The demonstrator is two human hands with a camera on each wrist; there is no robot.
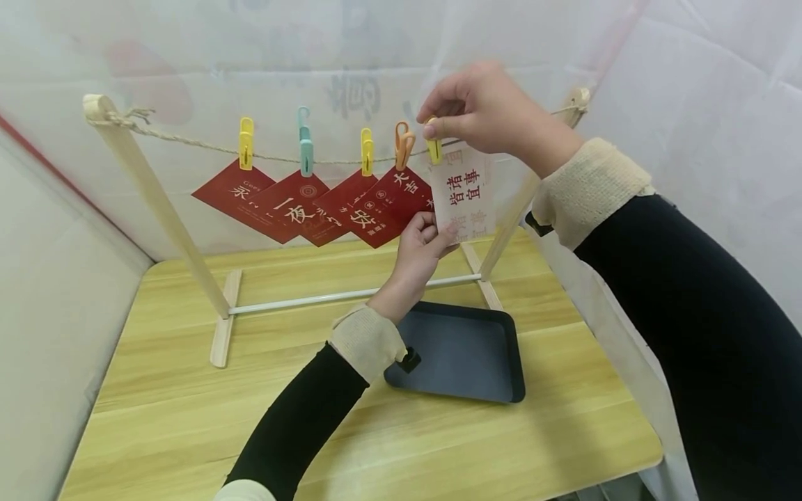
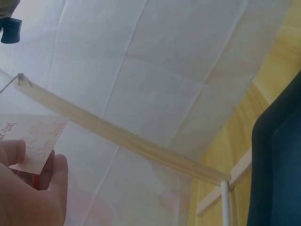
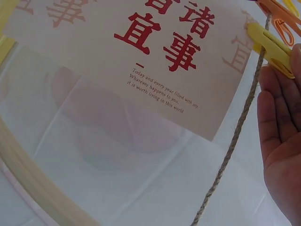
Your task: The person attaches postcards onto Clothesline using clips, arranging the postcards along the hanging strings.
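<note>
My right hand [image 1: 485, 111] pinches a yellow clothespin [image 1: 434, 152] at the rope, over the top left corner of a pale card [image 1: 466, 198] with red characters. In the right wrist view, the clothespin [image 3: 269, 46] straddles the twine [image 3: 233, 146] at the card's edge. Lower down, my left hand [image 1: 418, 254] grips the same card near its bottom left corner; the left wrist view shows the card [image 2: 35, 146] between thumb and fingers. To the left, several red cards [image 1: 301, 209] hang overlapping from yellow, teal and orange clothespins.
The twine is tied between two wooden posts [image 1: 159, 209] of a stand, joined low down by a white rod [image 1: 307, 301]. A dark tray [image 1: 464, 355] lies on the wood-grain table [image 1: 156, 431], below my left hand. White sheeting [image 1: 708, 139] surrounds the table.
</note>
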